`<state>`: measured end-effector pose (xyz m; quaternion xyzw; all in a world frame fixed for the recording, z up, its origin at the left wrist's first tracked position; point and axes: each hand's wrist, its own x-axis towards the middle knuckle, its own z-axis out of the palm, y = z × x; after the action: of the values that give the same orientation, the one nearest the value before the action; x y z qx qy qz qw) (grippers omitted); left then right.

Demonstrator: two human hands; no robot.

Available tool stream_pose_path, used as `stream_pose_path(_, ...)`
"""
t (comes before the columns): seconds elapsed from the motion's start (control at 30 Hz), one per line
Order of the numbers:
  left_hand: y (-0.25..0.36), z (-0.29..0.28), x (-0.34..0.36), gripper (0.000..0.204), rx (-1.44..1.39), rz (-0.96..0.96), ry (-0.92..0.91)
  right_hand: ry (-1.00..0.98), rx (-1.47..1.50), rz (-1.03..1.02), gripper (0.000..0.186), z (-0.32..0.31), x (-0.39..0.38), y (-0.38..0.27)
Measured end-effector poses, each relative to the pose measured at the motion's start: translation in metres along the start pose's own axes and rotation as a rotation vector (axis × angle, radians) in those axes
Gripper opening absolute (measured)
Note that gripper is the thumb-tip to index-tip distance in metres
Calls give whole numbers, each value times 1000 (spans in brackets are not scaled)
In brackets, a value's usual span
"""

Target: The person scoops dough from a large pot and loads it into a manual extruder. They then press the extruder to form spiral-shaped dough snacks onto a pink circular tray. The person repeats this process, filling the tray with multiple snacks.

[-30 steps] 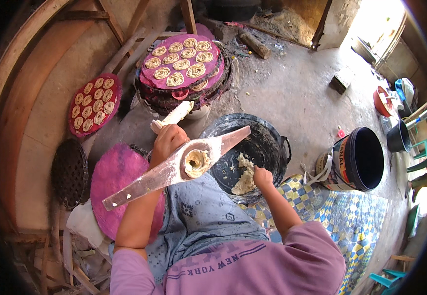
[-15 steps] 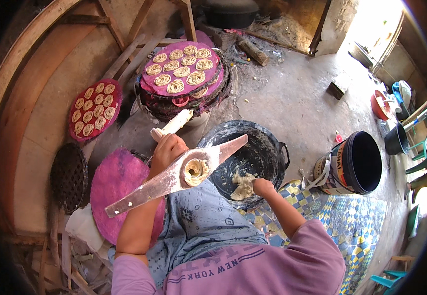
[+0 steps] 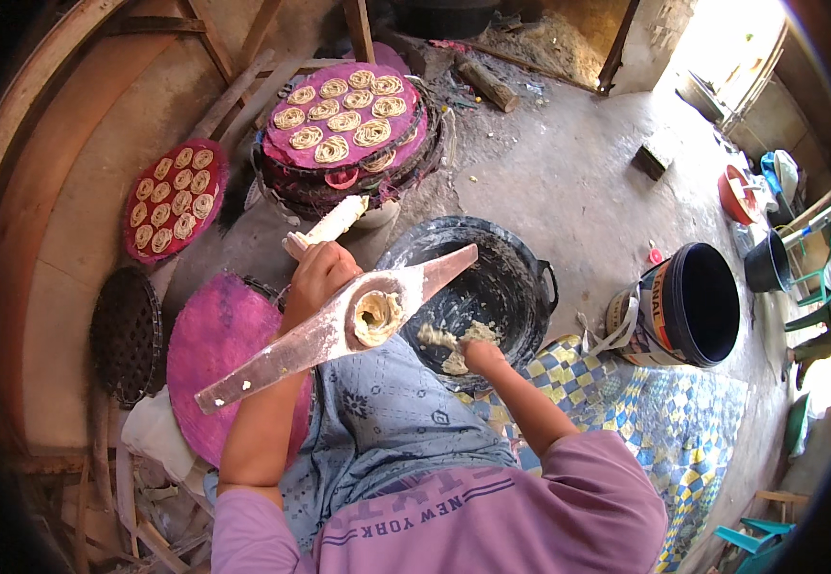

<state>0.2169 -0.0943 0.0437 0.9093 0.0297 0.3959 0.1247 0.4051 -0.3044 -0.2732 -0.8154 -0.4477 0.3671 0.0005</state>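
Observation:
My left hand (image 3: 322,277) grips a press with a long flat crossbar (image 3: 248,378); its central opening (image 3: 377,319) holds pale dough. Just above that hand lies a dough-coated white cylinder (image 3: 331,226), perhaps part of the press; its connection is unclear. My right hand (image 3: 481,356), closed and slightly blurred, is down inside a black basin (image 3: 478,247), on sticky pale dough (image 3: 442,337). Beyond them, a stack of round pink trays (image 3: 392,134) carries several coiled dough nests (image 3: 331,149). Left of it leans another red tray (image 3: 155,175) with similar coils.
An uncoiled pink round mat (image 3: 215,344) and dark woven tray (image 3: 124,335) are at left. A large bucket (image 3: 659,301) stands right, beside a checkered sheet (image 3: 674,440). Wooden beams (image 3: 200,67), a log (image 3: 482,84), a block (image 3: 653,161), basins (image 3: 736,191) and teal chairs (image 3: 750,540) surround me.
My right hand has shifted slightly left within the basin, and the dough there is spread and smeared differently. The press in my left hand stays nearly still; the whole view shifts slightly.

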Motion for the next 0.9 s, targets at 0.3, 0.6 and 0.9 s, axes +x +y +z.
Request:
stream_pose_path(0.3, 4, -7, -1, 25, 8, -36, 18, 25, -138, 69, 33, -26, -13, 30)
stream_pose_path(0.6, 7, -1, 1, 26, -5, 12, -9, -115, -157, 1, 31, -38, -33, 3)
stream_pose_path(0.9, -1, 15, -1, 25, 34, 31, -36, -93, -320, -74, 25, -56, -51, 32)
